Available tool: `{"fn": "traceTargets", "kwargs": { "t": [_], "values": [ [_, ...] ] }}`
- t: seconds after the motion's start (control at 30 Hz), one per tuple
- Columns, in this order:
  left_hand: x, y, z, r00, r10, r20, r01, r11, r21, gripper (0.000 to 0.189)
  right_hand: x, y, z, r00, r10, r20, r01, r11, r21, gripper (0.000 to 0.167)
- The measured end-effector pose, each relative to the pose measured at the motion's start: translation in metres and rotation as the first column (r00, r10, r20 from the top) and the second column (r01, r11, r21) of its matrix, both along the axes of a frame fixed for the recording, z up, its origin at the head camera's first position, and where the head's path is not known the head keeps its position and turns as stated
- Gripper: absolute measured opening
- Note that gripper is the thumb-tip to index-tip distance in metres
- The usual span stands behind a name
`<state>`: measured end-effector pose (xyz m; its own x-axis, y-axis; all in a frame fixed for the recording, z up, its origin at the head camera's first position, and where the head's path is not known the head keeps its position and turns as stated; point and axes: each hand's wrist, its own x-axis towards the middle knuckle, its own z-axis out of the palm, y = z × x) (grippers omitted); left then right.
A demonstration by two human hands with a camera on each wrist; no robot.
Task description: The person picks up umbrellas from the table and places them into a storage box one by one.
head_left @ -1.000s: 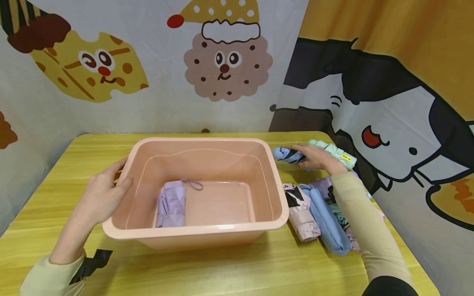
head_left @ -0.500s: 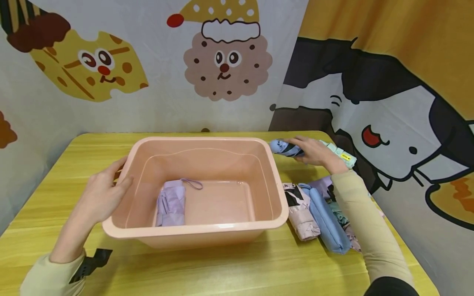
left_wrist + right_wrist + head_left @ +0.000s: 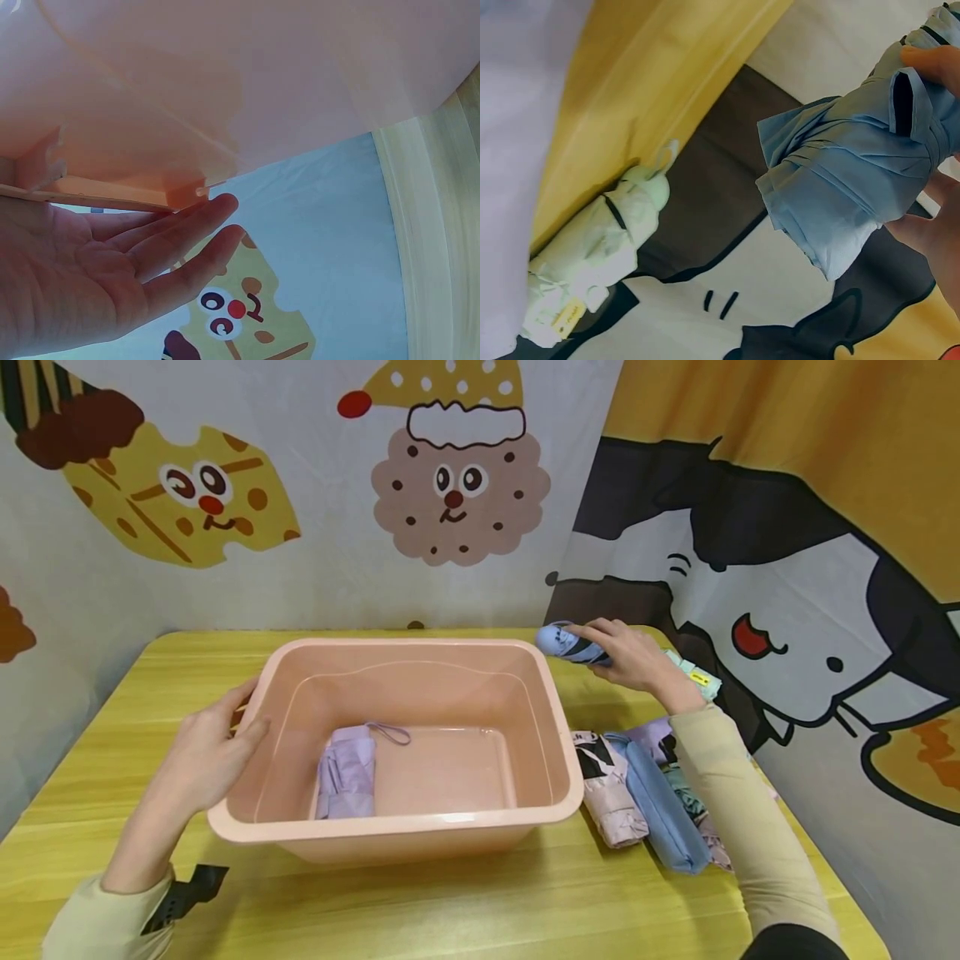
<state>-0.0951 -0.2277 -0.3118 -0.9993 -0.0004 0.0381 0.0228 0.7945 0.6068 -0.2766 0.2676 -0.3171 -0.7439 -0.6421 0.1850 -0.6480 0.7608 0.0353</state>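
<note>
My right hand (image 3: 633,656) grips a blue folded umbrella (image 3: 570,642) with dark stripes, held above the table just beyond the basin's far right corner. Loose blue canopy folds stick out from the fingers in the right wrist view. On the left, my left hand (image 3: 202,752) touches the rim of the pink plastic basin (image 3: 412,647), thumb over the edge. The left wrist view shows its fingers (image 3: 187,244) straight along the rim's underside. A lilac folded umbrella (image 3: 347,777) with a wrist loop lies inside the basin, toward its left.
To the right of the basin lie a pale pink and black folded umbrella (image 3: 611,793), a long blue one (image 3: 663,806) and several more, partly hidden by the right sleeve. A mint-green folded umbrella (image 3: 604,236) lies by the table edge (image 3: 727,75). A cartoon-printed curtain (image 3: 300,593) hangs behind.
My right hand has lifted the blue umbrella and moved it left and away, toward the basin's far right corner. The mint-green umbrella behind is now more covered. My left hand stays put.
</note>
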Motion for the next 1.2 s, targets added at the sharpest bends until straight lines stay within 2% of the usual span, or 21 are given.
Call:
{"fn": "traceTargets", "kwargs": {
  "t": [0.23, 0.5, 0.8, 1.0, 1.2],
  "values": [
    [0.000, 0.000, 0.000, 1.000, -0.001, 0.010, 0.001, 1.000, 0.005, 0.060, 0.006, -0.007, 0.011, 0.996, 0.018, -0.091, -0.020, 1.000, -0.021, 0.064],
    [0.000, 0.000, -0.001, 1.000, 0.001, 0.002, -0.001, 1.000, 0.008, 0.060, 0.014, -0.015, 0.026, 0.987, 0.013, -0.160, -0.020, 0.999, -0.040, 0.067],
    [0.000, 0.001, -0.001, 1.000, 0.006, 0.014, -0.006, 1.000, 0.012, 0.060, 0.024, -0.028, 0.042, 0.965, 0.079, -0.251, -0.095, 0.994, -0.053, 0.066],
    [0.000, 0.000, 0.000, 1.000, 0.003, 0.014, -0.003, 1.000, 0.014, 0.061, 0.031, -0.039, 0.050, 0.933, 0.138, -0.332, -0.164, 0.985, -0.052, 0.066],
    [-0.001, 0.000, -0.001, 1.000, 0.002, 0.021, -0.002, 1.000, 0.017, 0.061, 0.037, -0.050, 0.055, 0.882, 0.198, -0.427, -0.233, 0.972, -0.031, 0.064]
  ]
}}
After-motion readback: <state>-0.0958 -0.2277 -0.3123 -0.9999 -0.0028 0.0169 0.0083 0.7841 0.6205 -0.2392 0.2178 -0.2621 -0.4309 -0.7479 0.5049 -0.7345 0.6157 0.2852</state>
